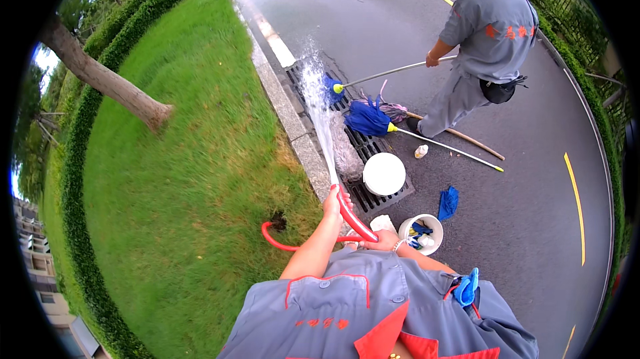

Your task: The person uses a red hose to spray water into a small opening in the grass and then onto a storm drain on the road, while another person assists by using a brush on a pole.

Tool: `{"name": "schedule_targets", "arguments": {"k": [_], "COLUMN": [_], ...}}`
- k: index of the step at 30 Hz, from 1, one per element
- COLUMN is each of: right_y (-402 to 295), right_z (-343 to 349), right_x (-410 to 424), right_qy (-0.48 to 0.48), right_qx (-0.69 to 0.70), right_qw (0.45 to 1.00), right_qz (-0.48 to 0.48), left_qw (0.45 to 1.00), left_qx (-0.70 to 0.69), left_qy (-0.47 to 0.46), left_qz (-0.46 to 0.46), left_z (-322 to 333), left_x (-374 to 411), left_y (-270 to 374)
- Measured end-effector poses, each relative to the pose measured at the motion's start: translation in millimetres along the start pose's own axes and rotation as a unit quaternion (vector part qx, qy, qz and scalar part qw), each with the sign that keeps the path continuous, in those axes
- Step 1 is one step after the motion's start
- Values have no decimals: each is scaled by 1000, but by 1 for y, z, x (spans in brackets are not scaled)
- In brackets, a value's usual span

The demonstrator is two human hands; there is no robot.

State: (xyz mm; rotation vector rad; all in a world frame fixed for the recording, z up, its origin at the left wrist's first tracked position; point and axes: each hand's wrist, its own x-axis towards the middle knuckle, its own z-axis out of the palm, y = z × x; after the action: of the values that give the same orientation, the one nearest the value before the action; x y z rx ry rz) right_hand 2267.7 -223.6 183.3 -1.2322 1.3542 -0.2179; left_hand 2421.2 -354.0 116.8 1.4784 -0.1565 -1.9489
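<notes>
My left hand point(334, 204) grips a red hose point(356, 221) close to its mouth, and my right hand point(382, 240) holds it lower down. Water point(321, 119) shoots from the hose over a drain grate point(371, 200) and onto a blue mop head point(332, 90) that a co-worker holds by its pole. A second blue mop point(369, 118), a pink-grey mop and a fluffy grey mop head point(346, 154) lie at the grate. A white bucket point(384, 174) shows a plain white round surface on the grate. Another bucket point(438, 233), with cloths and bottles inside, stands beside my right hand.
A co-worker point(495, 34) in grey stands at the upper right. A stone curb point(305, 151) divides grass from asphalt. Wooden and metal mop handles, a small white bottle point(421, 151) and a blue cloth point(448, 202) lie on the road. A tree trunk point(115, 81) leans at left.
</notes>
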Motion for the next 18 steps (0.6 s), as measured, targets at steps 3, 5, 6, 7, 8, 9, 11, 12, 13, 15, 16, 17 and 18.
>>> {"name": "schedule_targets", "arguments": {"k": [3,5,6,7,8,9,11,12,13,15,16,17,18], "right_y": [16,18,19,20,20,18,12,12,12,14,15,16,19], "right_z": [4,5,5,6,6,6,4,4,4,5,6,7,8], "right_x": [6,5,4,4,3,1,-2,-2,0,2,3,4,5], "right_qy": [2,11,11,11,11,12,12,8,5,1,1,2,3], "right_qx": [-21,-14,-4,5,15,18,24,16,8,-6,-12,-17,-15], "right_qw": [1000,1000,1000,1000,1000,1000,999,1000,1000,1000,1000,1000,1000], "right_qz": [10,6,1,-5,-11,-14,-20,-16,-12,-7,-7,-7,-6], "left_qw": [1000,1000,999,999,999,999,999,999,999,999,1000,1000,1000], "left_qx": [16,29,36,43,40,39,35,33,31,21,15,12,10], "left_qy": [1,-4,-7,-10,-11,-13,-8,-2,3,8,11,10,8], "left_qz": [14,13,2,-8,-7,-5,6,15,24,23,22,22,20], "left_z": [12,18,18,18,17,16,14,14,14,11,9,7,6], "left_x": [-7,-9,-9,-8,-7,-6,-5,-7,-8,-8,-7,-7,-9], "left_y": [4,5,5,4,2,1,-2,-1,-1,-1,-1,-1,-2]}}
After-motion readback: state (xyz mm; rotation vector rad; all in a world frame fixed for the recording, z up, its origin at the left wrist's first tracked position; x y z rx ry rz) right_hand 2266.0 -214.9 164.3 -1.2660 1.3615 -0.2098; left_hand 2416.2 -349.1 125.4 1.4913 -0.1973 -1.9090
